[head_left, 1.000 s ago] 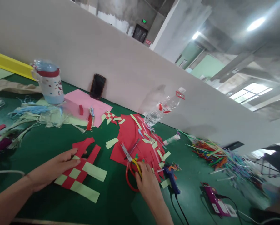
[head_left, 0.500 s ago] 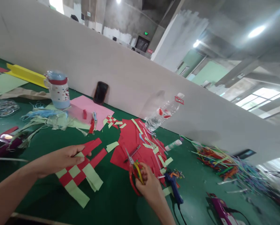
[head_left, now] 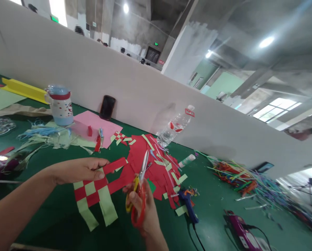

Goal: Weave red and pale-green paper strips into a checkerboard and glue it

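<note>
Between thumb and fingers, my left hand pinches a woven piece of red and pale-green paper strips. Its loose red ends point right and its loose green ends hang toward me. My right hand grips scissors with red and yellow handles, the blades pointing up and away, just right of the woven piece. Beyond the scissors lies a pile of red paper scattered with pale-green scraps. A smaller red-and-green woven piece rests farther back.
A clear bottle stands tilted-looking by the partition. A blue glue gun lies right of the red paper. A cup, a phone and pink paper are at the back left. Colourful strips are heaped at right.
My right hand has lifted the scissors off the red paper and brought them left, blades now pointing up. My left hand has moved slightly right with the woven piece.
</note>
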A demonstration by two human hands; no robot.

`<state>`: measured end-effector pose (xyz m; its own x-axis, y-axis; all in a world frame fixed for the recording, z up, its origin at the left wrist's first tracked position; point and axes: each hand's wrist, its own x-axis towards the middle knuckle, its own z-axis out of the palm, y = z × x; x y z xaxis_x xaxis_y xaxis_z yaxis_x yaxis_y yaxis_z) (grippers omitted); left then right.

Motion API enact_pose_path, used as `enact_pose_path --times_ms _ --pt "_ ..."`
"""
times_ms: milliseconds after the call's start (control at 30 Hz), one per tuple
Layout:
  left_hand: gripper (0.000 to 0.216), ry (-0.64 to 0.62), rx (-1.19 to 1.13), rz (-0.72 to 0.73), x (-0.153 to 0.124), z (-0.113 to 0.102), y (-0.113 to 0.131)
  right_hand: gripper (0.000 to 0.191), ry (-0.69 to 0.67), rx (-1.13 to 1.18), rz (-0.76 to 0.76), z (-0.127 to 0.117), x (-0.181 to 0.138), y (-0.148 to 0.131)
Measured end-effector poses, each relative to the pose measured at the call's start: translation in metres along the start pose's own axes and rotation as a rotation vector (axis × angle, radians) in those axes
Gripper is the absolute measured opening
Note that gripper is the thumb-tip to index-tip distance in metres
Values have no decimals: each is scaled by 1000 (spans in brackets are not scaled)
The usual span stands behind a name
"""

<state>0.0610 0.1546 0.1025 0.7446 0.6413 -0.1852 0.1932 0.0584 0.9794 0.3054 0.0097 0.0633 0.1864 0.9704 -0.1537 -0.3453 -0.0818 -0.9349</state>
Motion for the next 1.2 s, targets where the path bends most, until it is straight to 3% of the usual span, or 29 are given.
enact_pose_path --times_ms 133,267,500,633,700,767,900,1067,1200 --pt "56 -213 -34 -58 6 8 4 70 59 136 20 26 3 22" --pt "65 -221 -64 -106 6 12 1 72 134 236 65 39 2 34" --pt "60 -46 -181 -160 -4 11 8 95 147 235 120 41 5 28" --pt "72 66 -374 -156 -12 12 -10 97 214 184 65 38 13 29" --pt "76 164 -554 -112 -13 21 -24 102 248 181 63 40 16 29" --pt "66 269 -718 -84 -12 35 -34 110 264 218 58 44 19 28" --pt "51 394 -771 -72 -10 51 -26 111 260 201 34 46 22 28" --pt "53 637 -665 -74 -26 16 11 90 286 2 -94 24 16 29" --pt "53 682 -584 -90 -43 -12 26 77 124 -46 -30 13 3 22"
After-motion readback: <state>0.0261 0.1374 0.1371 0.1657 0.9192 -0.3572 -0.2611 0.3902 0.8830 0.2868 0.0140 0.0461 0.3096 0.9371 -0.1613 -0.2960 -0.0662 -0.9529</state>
